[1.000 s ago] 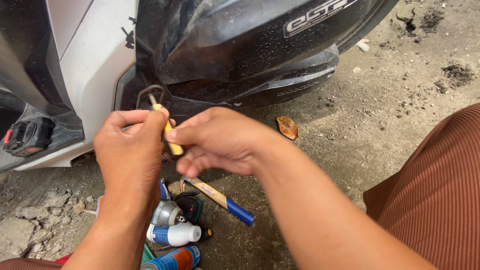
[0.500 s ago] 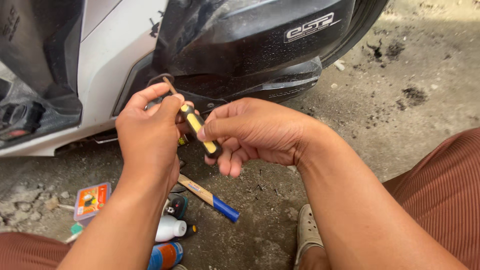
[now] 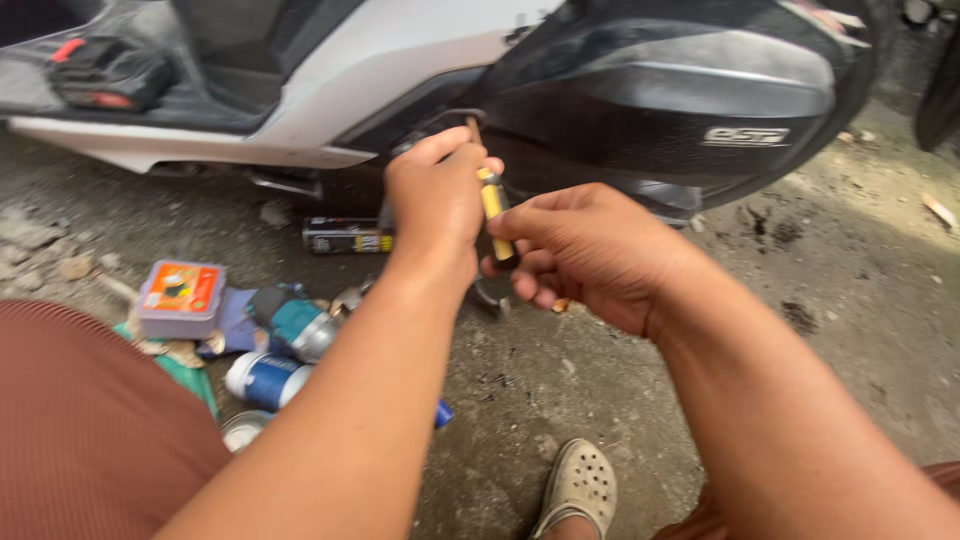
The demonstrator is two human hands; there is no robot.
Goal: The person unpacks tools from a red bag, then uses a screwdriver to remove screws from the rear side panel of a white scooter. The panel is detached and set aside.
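Observation:
Both my hands hold a screwdriver with a yellow and black handle (image 3: 493, 205) in front of a scooter's black side panel (image 3: 680, 100). My left hand (image 3: 435, 200) grips the upper part near the thin metal shaft, which points up toward the dark gap under the white body panel (image 3: 400, 60). My right hand (image 3: 585, 250) pinches the lower end of the handle with its fingertips. The shaft's tip is hidden against the dark bodywork.
On the dirt ground at the left lie an orange and grey box (image 3: 180, 295), a teal power tool (image 3: 295, 320), a blue and white spray can (image 3: 265, 378) and a dark can (image 3: 345, 235). My sandalled foot (image 3: 580, 485) is at the bottom.
The view has swung to the right and back, so the scooter sits higher and further left. My hands keep their hold on the screwdriver, now tilted more upright.

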